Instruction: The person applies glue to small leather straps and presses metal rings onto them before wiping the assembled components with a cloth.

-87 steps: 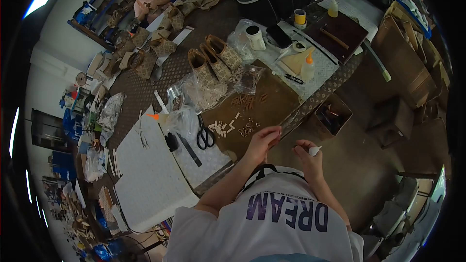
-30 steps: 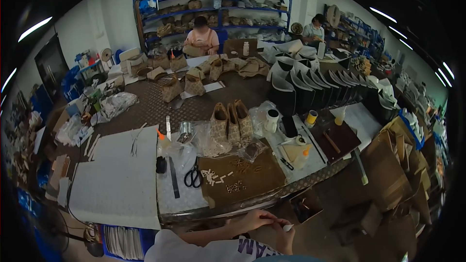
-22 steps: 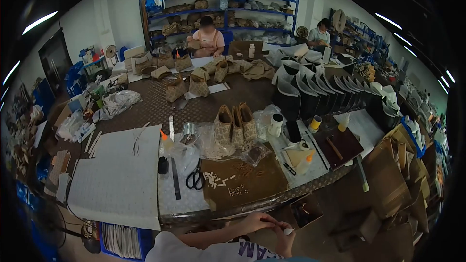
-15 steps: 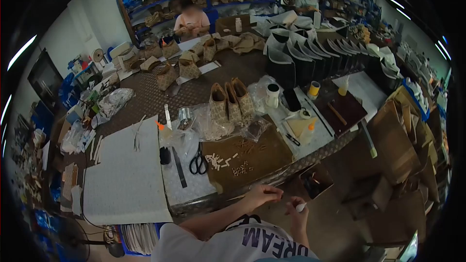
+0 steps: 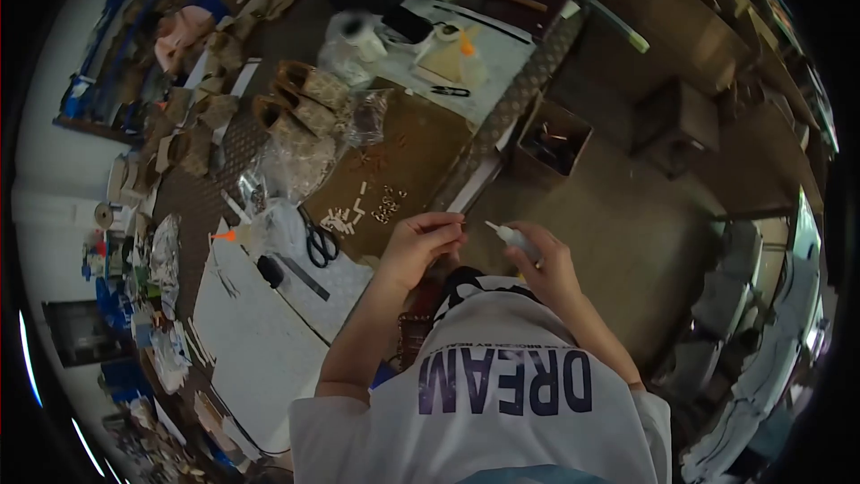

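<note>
In the head view my right hand (image 5: 545,260) is wrapped round a small white bottle (image 5: 517,240), its thin nozzle pointing up and left toward my left hand. My left hand (image 5: 425,248) is closed in a pinch near the table's front edge; what lies between its fingertips is too small to make out. Beyond it on a brown board (image 5: 417,130) lie short white pieces (image 5: 339,220) and a cluster of small rings (image 5: 388,205). Black scissors (image 5: 321,245) rest left of my left hand.
Patterned shoes (image 5: 300,103) stand beside clear plastic bags. A bin (image 5: 554,139) is on the floor past the table edge, near cardboard boxes (image 5: 676,125). A white sheet (image 5: 260,332) covers the table's left part. Thread snips (image 5: 451,90) lie farther back.
The view has turned and tilted down, so the table appears rotated. My right hand now shows the bottle with its nozzle toward my left hand, which is still pinched.
</note>
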Tool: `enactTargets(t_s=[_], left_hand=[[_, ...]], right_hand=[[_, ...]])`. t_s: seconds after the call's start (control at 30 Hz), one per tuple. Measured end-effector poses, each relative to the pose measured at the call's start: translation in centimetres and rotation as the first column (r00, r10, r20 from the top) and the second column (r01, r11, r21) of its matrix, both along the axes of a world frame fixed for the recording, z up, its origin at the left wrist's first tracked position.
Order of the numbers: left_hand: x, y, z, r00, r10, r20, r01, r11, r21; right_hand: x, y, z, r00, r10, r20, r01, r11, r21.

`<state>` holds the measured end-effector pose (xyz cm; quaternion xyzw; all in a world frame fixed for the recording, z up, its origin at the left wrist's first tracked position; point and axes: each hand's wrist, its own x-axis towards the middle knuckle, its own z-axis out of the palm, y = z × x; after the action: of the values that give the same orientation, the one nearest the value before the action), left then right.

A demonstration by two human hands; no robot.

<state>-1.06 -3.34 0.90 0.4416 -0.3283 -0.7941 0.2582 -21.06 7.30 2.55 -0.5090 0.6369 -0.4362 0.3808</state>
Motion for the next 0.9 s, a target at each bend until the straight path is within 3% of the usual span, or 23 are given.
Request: enactTargets(t_s=[0.3, 0.9], left_hand=[[-0.8, -0.2, 0.2, 0.997, -0.067, 0.030, 0.066, 0.997, 0.027], [-2.4, -1.2, -0.8, 0.992, -0.123, 0.040, 0.122, 0.992, 0.035]], right_hand=[[-0.5, -0.3, -0.9, 0.989, 0.028, -0.148, -0.055, 0.982, -0.180], [-1.3, -0.7, -1.1, 0.969, -0.006, -0.248, -0.023, 0.993, -0.113]])
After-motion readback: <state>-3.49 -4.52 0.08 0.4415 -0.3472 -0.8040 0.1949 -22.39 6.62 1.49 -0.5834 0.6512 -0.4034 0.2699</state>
